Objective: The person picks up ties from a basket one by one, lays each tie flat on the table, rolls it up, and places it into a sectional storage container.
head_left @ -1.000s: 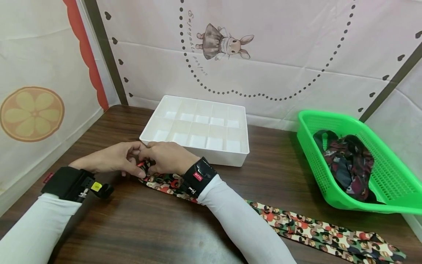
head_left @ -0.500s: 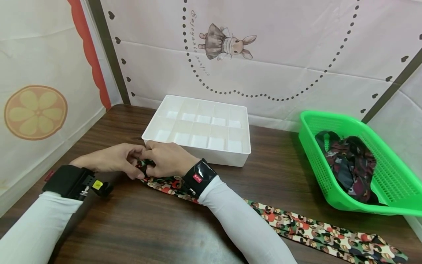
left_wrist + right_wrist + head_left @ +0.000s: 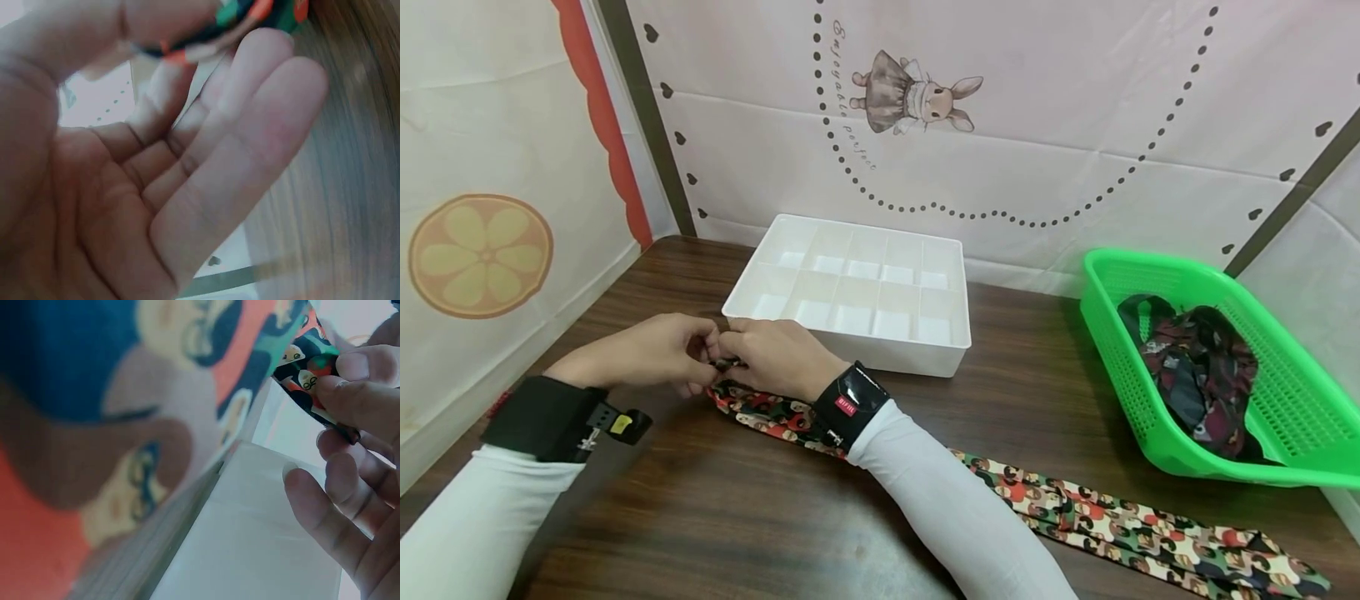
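Note:
A long necktie (image 3: 1150, 533) printed with cartoon faces lies slantwise over the dark wooden table, partly hidden under the right forearm. Its left end is bunched between both hands. My left hand (image 3: 655, 350) pinches that end between thumb and fingers; in the left wrist view a bit of the patterned cloth (image 3: 237, 25) shows beside the thumb. My right hand (image 3: 782, 354) grips the same end from the other side, knuckles up. The right wrist view shows fingertips (image 3: 353, 394) pinching the folded cloth (image 3: 306, 375), while a nearer stretch of necktie fills the left side.
Just behind the hands stands a white divided box (image 3: 880, 354) with bare compartments. A green basket (image 3: 1120, 383) at the right holds dark patterned cloth (image 3: 1195, 375). Printed sheets (image 3: 1037, 100) hang along the back and sides of the table (image 3: 715, 508).
The left hand has shifted slightly up and left, and the fingers have changed their hold on the necktie's end. The rest of the necktie, the box and the basket stay put.

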`<state>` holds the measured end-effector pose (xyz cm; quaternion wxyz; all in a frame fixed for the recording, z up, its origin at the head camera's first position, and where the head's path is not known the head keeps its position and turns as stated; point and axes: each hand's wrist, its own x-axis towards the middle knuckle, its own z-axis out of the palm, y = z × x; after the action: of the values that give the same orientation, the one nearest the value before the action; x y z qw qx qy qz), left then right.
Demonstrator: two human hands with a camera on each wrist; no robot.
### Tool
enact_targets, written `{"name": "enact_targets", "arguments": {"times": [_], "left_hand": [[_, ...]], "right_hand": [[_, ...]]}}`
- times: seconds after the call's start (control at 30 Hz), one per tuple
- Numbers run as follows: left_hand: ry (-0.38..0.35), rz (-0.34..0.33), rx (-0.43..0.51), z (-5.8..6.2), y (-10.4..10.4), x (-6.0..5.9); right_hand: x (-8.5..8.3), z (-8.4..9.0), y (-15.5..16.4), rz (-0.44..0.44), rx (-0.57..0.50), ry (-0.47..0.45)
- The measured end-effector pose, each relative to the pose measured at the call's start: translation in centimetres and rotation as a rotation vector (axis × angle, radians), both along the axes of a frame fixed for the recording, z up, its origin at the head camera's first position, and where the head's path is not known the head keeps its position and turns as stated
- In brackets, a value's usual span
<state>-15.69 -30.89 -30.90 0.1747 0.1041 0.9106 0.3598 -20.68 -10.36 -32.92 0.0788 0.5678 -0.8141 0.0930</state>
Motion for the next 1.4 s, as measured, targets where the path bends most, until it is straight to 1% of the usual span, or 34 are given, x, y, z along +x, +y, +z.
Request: {"name": "enact_targets", "arguments": {"times": [0.1,0.2,0.3,0.43,0.53,0.6,0.67,0.8,0.9,1.0,1.03,1.1,1.23,1.3,1.4], "left_hand": [[0.006,-0.003,-0.042,0.1,0.5,0.0],[-0.02,-0.005,-0.024,0.1,0.4,0.0],[-0.071,-0.007,0.064,0.2,-0.2,-0.1],[-0.147,-0.005,0.205,0.4,-1.1,-0.3],[-0.175,-0.008,0.246,0.4,-1.3,-0.4],[-0.171,-0.013,0.249,0.4,-1.3,-0.5],[-0.146,-0.016,0.229,0.3,-1.1,-0.4],[-0.077,-0.006,0.164,0.3,-0.6,-0.3],[-0.043,0.004,0.132,0.4,-0.2,-0.3],[-0.038,0.004,0.131,0.5,0.0,-0.2],[-0.044,0.003,0.128,0.5,0.0,-0.1],[-0.08,0.003,0.147,0.5,-0.1,-0.1],[-0.185,0.012,0.24,0.4,-0.6,-0.1],[-0.221,0.008,0.273,0.3,-0.8,-0.2],[-0.229,-0.006,0.289,0.2,-0.9,-0.4]], "right_hand": [[-0.1,-0.1,0.1,0.019,-0.033,-0.018],[-0.1,-0.1,0.1,0.044,-0.056,-0.041],[-0.1,-0.2,0.0,0.044,-0.056,-0.039],[-0.1,-0.1,-0.1,0.027,-0.056,-0.007],[0.0,-0.1,-0.2,0.035,-0.059,0.021],[0.0,-0.1,-0.1,0.047,-0.059,0.019],[-0.1,-0.1,-0.1,0.051,-0.047,0.006],[-0.2,0.1,0.1,0.024,-0.001,-0.088],[-0.2,0.3,0.1,0.012,0.015,-0.147],[-0.1,0.5,0.1,0.023,0.009,-0.146],[0.0,0.6,0.1,0.028,0.007,-0.136],[0.1,0.7,0.1,0.032,-0.003,-0.11],[0.3,0.8,0.0,0.032,-0.014,-0.065],[0.3,0.8,0.0,0.038,-0.013,-0.063],[0.2,0.6,0.0,0.051,-0.021,-0.098]]}}
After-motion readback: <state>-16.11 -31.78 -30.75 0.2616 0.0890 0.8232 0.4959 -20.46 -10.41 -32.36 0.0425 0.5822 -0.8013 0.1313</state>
